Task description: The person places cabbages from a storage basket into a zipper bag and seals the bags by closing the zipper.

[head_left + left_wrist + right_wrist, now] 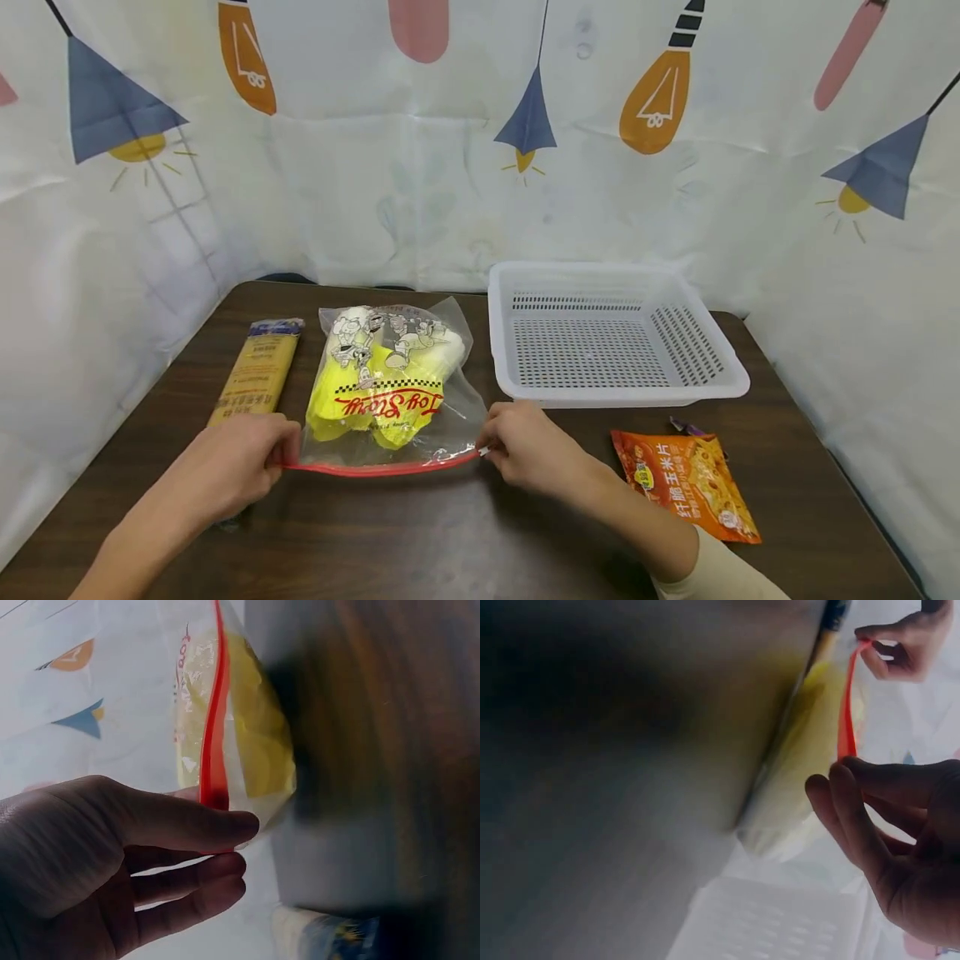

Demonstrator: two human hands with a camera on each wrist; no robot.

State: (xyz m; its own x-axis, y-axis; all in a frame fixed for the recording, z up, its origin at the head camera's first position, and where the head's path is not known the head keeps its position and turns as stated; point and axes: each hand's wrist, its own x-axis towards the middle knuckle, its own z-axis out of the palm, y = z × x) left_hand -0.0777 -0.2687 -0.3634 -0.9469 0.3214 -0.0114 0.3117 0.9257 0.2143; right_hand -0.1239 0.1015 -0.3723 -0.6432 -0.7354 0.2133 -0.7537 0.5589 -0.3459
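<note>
A clear zip bag (pixel 465 400) with a red zip strip and cartoon print lies on the dark table, its zip edge toward me. Inside it is something bright yellow and white (pixel 390 425), whose kind the plastic and print obscure. My left hand (pixel 236 462) pinches the left end of the red strip between thumb and fingers, as the left wrist view also shows. At the strip's other end, my right hand (pixel 536 446) pinches the corner, with a small white piece, likely the slider (pixel 484 451), at its fingertips. The strip stretches between both hands.
Behind my right hand stands a white plastic basket (pixel 615 396). An orange snack packet (pixel 686 483) lies at the right, with a purple wrapper (pixel 686 427) partly under it. A long yellow packet (pixel 258 371) lies left of the bag. A printed curtain (pixel 450 208) surrounds the table.
</note>
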